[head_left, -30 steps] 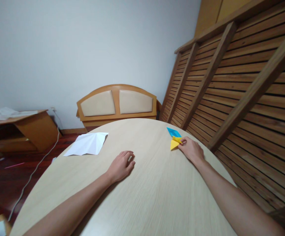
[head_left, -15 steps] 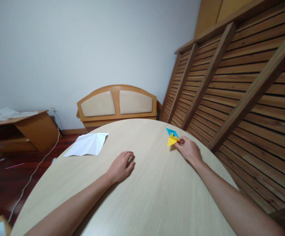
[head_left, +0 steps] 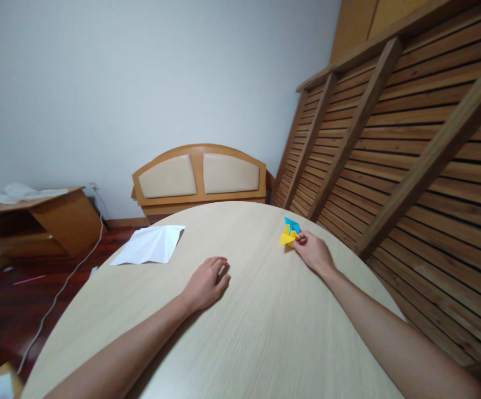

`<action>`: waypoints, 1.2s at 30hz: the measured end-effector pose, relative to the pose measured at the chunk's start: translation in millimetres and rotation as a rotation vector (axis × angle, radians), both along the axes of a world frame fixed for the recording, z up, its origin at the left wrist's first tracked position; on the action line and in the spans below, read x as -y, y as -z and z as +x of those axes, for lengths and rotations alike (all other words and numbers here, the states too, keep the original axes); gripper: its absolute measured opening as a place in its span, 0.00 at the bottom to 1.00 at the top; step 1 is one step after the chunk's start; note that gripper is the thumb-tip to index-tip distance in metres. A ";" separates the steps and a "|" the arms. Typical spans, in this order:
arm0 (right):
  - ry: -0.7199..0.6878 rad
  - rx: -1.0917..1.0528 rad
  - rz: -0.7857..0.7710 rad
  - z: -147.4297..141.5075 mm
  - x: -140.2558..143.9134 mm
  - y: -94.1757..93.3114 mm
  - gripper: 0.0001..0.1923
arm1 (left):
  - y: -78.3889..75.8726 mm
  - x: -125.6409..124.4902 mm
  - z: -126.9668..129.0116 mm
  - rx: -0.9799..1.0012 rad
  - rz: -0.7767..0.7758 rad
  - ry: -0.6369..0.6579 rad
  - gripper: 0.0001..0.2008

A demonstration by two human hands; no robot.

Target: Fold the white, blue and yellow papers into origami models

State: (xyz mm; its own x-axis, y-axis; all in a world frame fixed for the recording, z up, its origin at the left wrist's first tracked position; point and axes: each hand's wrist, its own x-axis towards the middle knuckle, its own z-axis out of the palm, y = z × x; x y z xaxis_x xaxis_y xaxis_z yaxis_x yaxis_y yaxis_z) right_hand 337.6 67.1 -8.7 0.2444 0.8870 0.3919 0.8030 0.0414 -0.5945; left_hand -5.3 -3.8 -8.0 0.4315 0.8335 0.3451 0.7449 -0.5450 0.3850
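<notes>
Head view: right hand [head_left: 313, 252] pinches yellow paper [head_left: 287, 237] beside blue paper [head_left: 292, 224], lifting one edge; left hand [head_left: 206, 284] rests loosely curled, empty, steadying on the table [head_left: 257, 332].

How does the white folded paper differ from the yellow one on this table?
The white folded paper is clearly larger than the yellow folded paper. The white one lies flat and untouched at the table's far left; the yellow one is pinched in the right hand, lifted beside a blue folded paper. Both show creases.

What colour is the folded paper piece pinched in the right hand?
Yellow folded paper piece, clearest in the head view.
</notes>
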 end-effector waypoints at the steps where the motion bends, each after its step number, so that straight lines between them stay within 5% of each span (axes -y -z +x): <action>1: 0.012 -0.003 -0.003 1.7 -3.2 0.6 0.06 | 0.0 -0.1 -0.1 -0.001 0.000 -0.001 0.11; 11: 0.074 -0.026 -0.044 12.4 -26.0 -0.9 0.08 | 0.1 -0.2 -1.1 -0.011 -0.013 0.007 0.11; 36: 0.192 0.121 -0.103 0.6 -0.3 -9.2 0.22 | -1.3 0.3 0.0 -0.016 -0.009 0.003 0.11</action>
State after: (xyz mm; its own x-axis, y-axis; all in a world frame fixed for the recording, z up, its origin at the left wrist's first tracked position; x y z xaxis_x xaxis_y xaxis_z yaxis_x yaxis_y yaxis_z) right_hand 338.2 67.4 0.5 0.3694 0.8653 0.3387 0.8560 -0.1749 -0.4865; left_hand -5.3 -4.0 -6.8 0.4392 0.8352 0.3311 0.7492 -0.5438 0.3781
